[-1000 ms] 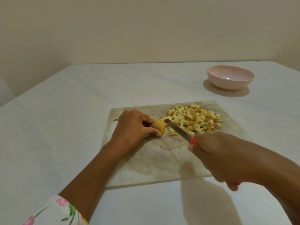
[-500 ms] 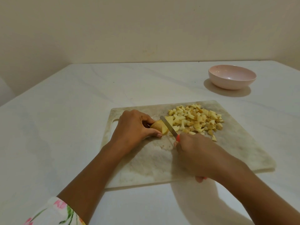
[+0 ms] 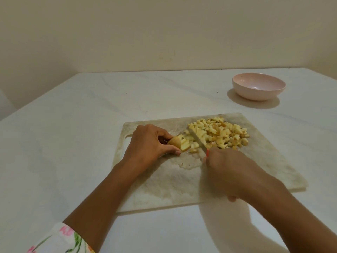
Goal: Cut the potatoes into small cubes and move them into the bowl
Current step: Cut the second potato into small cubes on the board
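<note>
Most of your cutting looks done: a heap of potato cubes (image 3: 224, 134) sits on the far right part of the cutting board (image 3: 273, 161). What remains to cut is the small potato end (image 3: 174, 141), which your left hand (image 3: 149, 141) pinches between thumb and fingertips near the board's left side, with a few slices (image 3: 187, 141) just beside it. Your right hand (image 3: 228, 172) is curled round the handle of the knife (image 3: 197, 140), whose blade lies between that piece and the heap; I can't tell whether its edge touches the board. The bowl (image 3: 259, 94) stands far right on the table (image 3: 73, 125), well apart from the board and apparently empty, so the whole transfer is left.
</note>
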